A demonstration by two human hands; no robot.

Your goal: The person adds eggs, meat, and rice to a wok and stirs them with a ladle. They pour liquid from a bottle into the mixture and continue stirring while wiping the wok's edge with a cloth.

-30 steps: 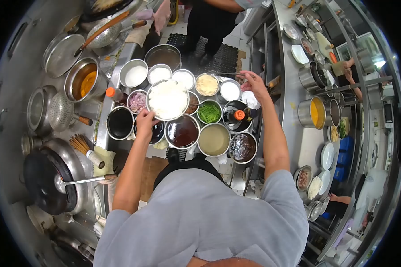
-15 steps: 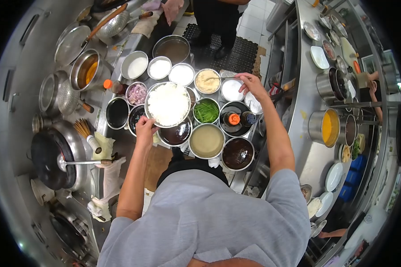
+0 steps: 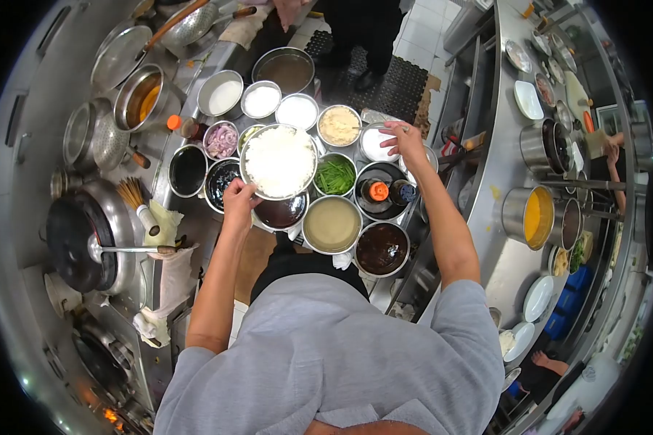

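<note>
My left hand (image 3: 240, 203) grips the rim of a round metal bowl of white rice (image 3: 279, 162), its fingers pressed together at the lower left edge. The bowl is held above several containers of sauce. My right hand (image 3: 405, 141) is closed over a container of white powder (image 3: 379, 143); what its fingers hold, if anything, is too small to make out. Left of that container is one with a pale yellow crumbly paste (image 3: 339, 125). Sliced green vegetable (image 3: 334, 175) lies in a container right of the rice bowl.
Dark sauce (image 3: 382, 249) and a cloudy liquid (image 3: 331, 224) stand nearest my body. A wok (image 3: 80, 243) with a ladle is at the left. Pots and plates line the right counter (image 3: 500, 217). A person (image 3: 359, 36) stands beyond the containers.
The rice bowl and my left hand have shifted slightly right over the containers. My right hand stays over the white powder, and a spoon no longer shows clearly across the pale paste.
</note>
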